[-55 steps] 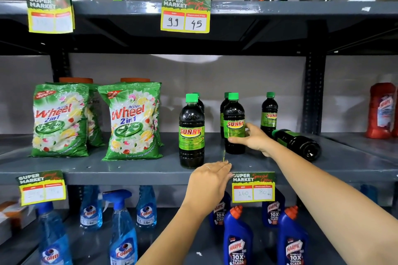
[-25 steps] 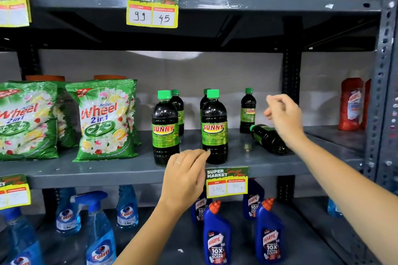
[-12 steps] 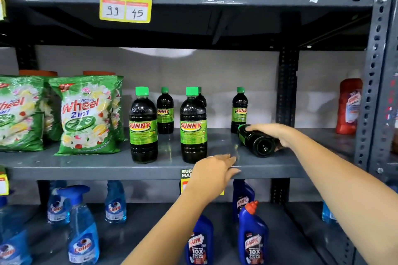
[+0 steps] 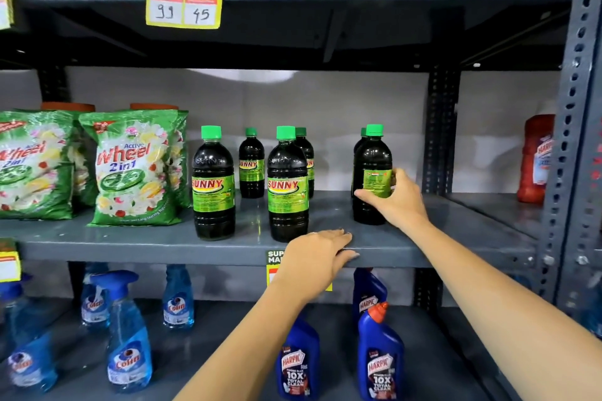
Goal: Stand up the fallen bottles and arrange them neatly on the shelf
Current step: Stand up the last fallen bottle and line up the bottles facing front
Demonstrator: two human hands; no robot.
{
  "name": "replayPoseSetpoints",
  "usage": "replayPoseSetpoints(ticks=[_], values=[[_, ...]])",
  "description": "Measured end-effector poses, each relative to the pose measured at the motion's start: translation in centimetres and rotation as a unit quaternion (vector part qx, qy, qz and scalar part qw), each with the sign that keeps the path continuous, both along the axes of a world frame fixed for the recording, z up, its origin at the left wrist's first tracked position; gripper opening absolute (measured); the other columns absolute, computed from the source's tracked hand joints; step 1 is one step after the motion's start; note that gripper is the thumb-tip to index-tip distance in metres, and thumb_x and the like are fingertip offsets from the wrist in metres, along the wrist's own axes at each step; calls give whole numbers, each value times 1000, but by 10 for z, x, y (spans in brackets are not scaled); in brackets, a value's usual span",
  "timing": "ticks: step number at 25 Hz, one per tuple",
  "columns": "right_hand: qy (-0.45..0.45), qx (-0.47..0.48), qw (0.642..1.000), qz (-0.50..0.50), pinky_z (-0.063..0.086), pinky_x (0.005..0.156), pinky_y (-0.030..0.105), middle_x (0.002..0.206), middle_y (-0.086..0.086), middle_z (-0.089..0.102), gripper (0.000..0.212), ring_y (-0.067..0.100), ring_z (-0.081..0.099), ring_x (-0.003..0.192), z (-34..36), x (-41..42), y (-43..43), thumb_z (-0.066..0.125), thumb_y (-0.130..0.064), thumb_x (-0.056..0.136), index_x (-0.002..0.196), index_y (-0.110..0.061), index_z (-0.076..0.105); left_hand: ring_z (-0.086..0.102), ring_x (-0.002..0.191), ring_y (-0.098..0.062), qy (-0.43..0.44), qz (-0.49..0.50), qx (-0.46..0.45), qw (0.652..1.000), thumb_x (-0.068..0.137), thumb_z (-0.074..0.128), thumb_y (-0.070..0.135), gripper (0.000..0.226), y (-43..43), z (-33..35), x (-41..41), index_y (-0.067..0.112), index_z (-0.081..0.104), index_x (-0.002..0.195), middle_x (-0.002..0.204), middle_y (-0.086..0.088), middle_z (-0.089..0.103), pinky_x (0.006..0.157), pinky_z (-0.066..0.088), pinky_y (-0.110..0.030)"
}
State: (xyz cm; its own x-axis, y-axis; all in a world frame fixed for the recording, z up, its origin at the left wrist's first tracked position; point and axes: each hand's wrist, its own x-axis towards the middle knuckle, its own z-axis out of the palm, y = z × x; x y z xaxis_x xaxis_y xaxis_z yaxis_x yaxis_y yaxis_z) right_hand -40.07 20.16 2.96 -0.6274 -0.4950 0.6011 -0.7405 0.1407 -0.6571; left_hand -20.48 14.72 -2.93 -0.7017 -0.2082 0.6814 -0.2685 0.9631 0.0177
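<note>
Several dark Sunny bottles with green caps stand on the grey middle shelf (image 4: 130, 242). Two are at the front: a left front bottle (image 4: 213, 184) and a middle front bottle (image 4: 288, 185). Two smaller-looking ones stand behind them, a back bottle (image 4: 251, 166) and another half hidden. My right hand (image 4: 395, 200) grips the rightmost bottle (image 4: 372, 159) around its label; it stands upright on the shelf, label turned away, with one more bottle hidden behind it. My left hand (image 4: 317, 262) rests flat on the shelf's front edge, fingers apart, holding nothing.
Green Wheel detergent bags (image 4: 130, 169) fill the shelf's left. A red Harpic bottle (image 4: 536, 159) stands far right past the upright post (image 4: 573, 140). Blue Colin sprays (image 4: 128, 335) and blue Harpic bottles (image 4: 379, 358) sit below. Shaker cups line the top shelf.
The bottle that lay on its side at the right now stands upright in my right hand. My left hand stayed on the shelf edge, covering the price tag.
</note>
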Motion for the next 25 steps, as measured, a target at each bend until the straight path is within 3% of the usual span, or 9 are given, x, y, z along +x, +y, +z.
replayPoseSetpoints(ticks=[3, 6, 10, 12, 16, 21, 25], values=[[-80, -4, 994, 71, 46, 90, 35, 117, -5, 57, 77, 15, 54, 107, -3, -11, -3, 80, -51, 68, 130, -20, 43, 51, 124, -16, -5, 7, 13, 1000, 94, 50, 41, 40, 1, 0, 0, 18, 57, 126, 134, -1, 57, 96, 44, -32], [-184, -13, 968, 173, 45, 96, 36, 126, 4, 60, 76, 19, 58, 110, -5, -16, 0, 79, -26, 75, 138, -23, 37, 52, 123, -17, -7, 10, 20, 1000, 93, 51, 42, 41, 2, 2, 0, 20, 57, 126, 134, -1, 57, 95, 44, -33], [-153, 4, 981, 120, 44, 80, 31, 101, -5, 58, 81, 16, 57, 95, -6, -11, 2, 86, -32, 68, 130, -25, 36, 49, 125, -14, -17, 17, 23, 999, 94, 49, 44, 41, 1, 1, 0, 22, 55, 128, 137, 2, 55, 97, 41, -30], [-155, -3, 979, 135, 43, 84, 31, 109, -4, 58, 81, 17, 56, 101, -6, -12, 1, 84, -31, 70, 134, -26, 34, 49, 125, -15, -20, 19, 23, 999, 94, 48, 45, 41, 1, 0, 0, 23, 55, 128, 137, 2, 55, 97, 42, -31], [-201, -14, 961, 187, 40, 87, 28, 128, 5, 60, 61, 17, 55, 108, -4, -17, 2, 71, -6, 79, 132, -23, 45, 50, 124, -15, -22, 28, 26, 999, 94, 47, 45, 41, 2, 1, -1, 24, 54, 128, 138, 3, 54, 97, 45, -32], [-165, -2, 974, 154, 42, 91, 31, 127, -1, 52, 86, 19, 53, 113, -7, -15, 0, 83, -21, 71, 140, -24, 31, 50, 124, -14, -22, 26, 32, 999, 94, 47, 44, 42, 3, 1, -1, 23, 53, 129, 138, 3, 53, 97, 43, -29], [-193, 9, 968, 159, 40, 88, 31, 132, 5, 55, 85, 20, 52, 112, -5, -19, 1, 76, -13, 75, 144, -25, 29, 51, 123, -14, -18, 21, 33, 999, 94, 47, 44, 41, 2, 0, -1, 22, 54, 129, 138, 3, 53, 97, 44, -29]])
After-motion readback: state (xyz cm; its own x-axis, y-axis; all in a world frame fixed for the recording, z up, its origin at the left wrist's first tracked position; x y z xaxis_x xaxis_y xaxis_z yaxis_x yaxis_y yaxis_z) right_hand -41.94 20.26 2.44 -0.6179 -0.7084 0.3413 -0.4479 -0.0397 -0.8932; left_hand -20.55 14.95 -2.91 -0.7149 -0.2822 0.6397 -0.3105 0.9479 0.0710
